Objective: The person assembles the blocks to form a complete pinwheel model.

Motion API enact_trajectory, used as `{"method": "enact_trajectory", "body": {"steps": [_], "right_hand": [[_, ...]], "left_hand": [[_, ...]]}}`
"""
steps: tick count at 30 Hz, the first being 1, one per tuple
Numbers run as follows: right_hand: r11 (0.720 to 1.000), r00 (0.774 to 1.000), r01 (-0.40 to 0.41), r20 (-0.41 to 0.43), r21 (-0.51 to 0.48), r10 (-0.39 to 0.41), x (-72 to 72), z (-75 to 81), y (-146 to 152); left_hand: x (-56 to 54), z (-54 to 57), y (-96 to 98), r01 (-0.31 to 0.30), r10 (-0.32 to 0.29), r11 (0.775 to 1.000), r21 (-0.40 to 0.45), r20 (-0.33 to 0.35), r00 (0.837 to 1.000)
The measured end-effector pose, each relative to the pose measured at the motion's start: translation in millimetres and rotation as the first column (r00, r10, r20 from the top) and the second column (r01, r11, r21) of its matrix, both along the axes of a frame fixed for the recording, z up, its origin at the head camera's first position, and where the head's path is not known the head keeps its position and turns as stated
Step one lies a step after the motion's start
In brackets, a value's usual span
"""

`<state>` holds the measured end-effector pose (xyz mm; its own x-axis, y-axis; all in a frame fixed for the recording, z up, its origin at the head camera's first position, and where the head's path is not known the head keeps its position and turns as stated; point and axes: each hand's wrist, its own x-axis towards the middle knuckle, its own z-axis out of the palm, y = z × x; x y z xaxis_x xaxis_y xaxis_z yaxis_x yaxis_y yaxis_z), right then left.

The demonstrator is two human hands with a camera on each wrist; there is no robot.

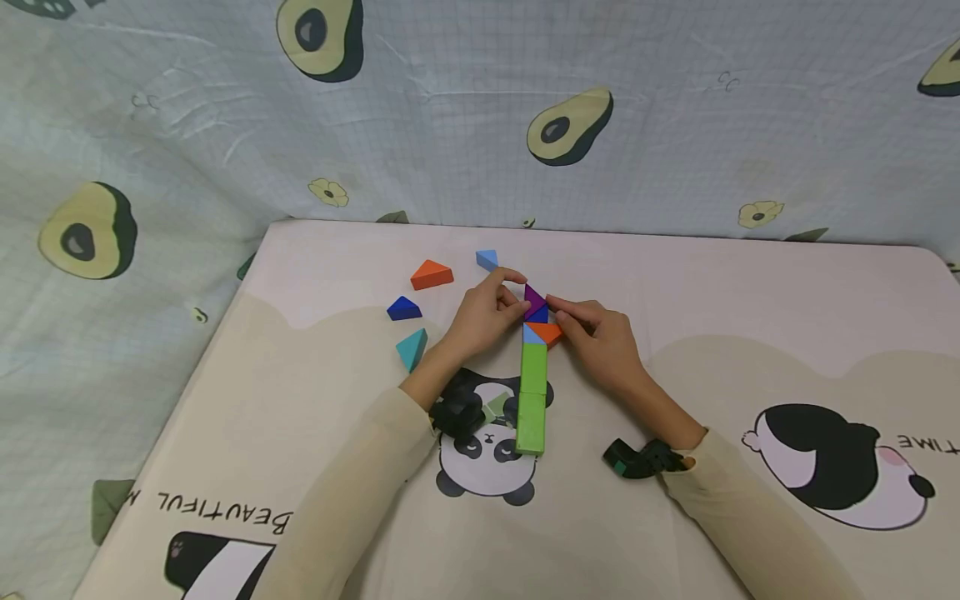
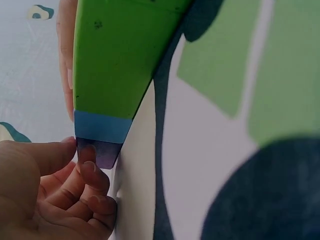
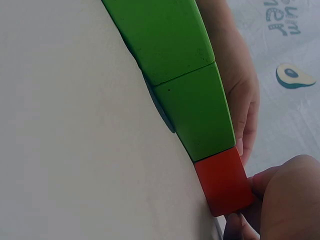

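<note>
Two green rectangular blocks (image 1: 533, 368) lie end to end in a row. At their far end a light blue triangular block (image 1: 531, 336) and an orange triangular block (image 1: 546, 332) sit side by side. Beyond these come a dark blue triangular block (image 1: 541, 316) and a purple triangular block (image 1: 533, 299). My left hand (image 1: 483, 312) pinches the purple block between thumb and finger, close against the dark blue one. From the right, my right hand (image 1: 603, 346) touches the dark blue block's side with its fingertips, just past the orange block's end.
Left of the row lie loose triangular blocks: an orange one (image 1: 432, 275), a dark blue one (image 1: 404, 308), a teal one (image 1: 412, 348) and a light blue one (image 1: 487, 259). The table mat (image 1: 675, 533) carries printed animals. An avocado-patterned cloth (image 1: 450, 125) hangs behind.
</note>
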<state>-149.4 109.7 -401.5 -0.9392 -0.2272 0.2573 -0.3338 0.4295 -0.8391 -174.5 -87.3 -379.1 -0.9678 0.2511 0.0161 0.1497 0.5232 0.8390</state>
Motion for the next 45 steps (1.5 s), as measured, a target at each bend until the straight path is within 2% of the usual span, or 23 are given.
{"method": "enact_trajectory", "body": {"steps": [5, 9, 13, 16, 19, 23, 29, 38, 45], "right_hand": [[1.000, 1.000, -0.005, -0.005, 0.003, 0.005, 0.0, -0.8, 0.3], [1.000, 1.000, -0.005, -0.003, 0.012, 0.005, 0.2, -1.4, 0.7], [1.000, 1.000, -0.005, -0.002, 0.001, 0.005, 0.2, -0.7, 0.8], [0.999, 0.999, -0.047, -0.004, -0.010, 0.047, -0.9, -0.2, 0.5], [0.993, 0.993, -0.117, -0.024, 0.007, 0.117, -2.3, 0.2, 0.2], [0.983, 0.980, -0.180, -0.073, 0.045, 0.183, -4.2, -1.1, -0.6], [0.978, 0.975, -0.202, -0.089, 0.052, 0.206, -4.7, -4.6, -0.7], [0.976, 0.968, -0.203, -0.132, 0.084, 0.213, -4.5, -3.5, -1.5], [0.976, 0.969, -0.203, -0.128, 0.085, 0.212, -4.4, -5.1, -1.9]], "left_hand": [[-0.1, 0.9, -0.6, 0.013, -0.013, 1.000, 0.000, -0.007, 1.000], [-0.2, 1.4, -3.3, 0.001, -0.001, 1.000, -0.008, -0.022, 1.000], [-5.0, 5.9, -10.2, -0.081, 0.082, 0.997, 0.005, -0.080, 0.993], [-11.3, 11.1, -15.9, -0.169, 0.169, 0.985, 0.013, -0.145, 0.975], [-17.4, 14.1, -19.0, -0.228, 0.221, 0.974, -0.014, -0.181, 0.958], [-22.9, 13.2, -18.5, -0.260, 0.240, 0.961, -0.093, -0.184, 0.953], [-30.5, 5.2, -15.0, -0.296, 0.267, 0.938, -0.179, -0.170, 0.949], [-38.2, 1.6, -13.6, -0.294, 0.265, 0.926, -0.236, -0.150, 0.953], [-39.7, 1.4, -9.6, -0.311, 0.289, 0.911, -0.272, -0.116, 0.950]]}}
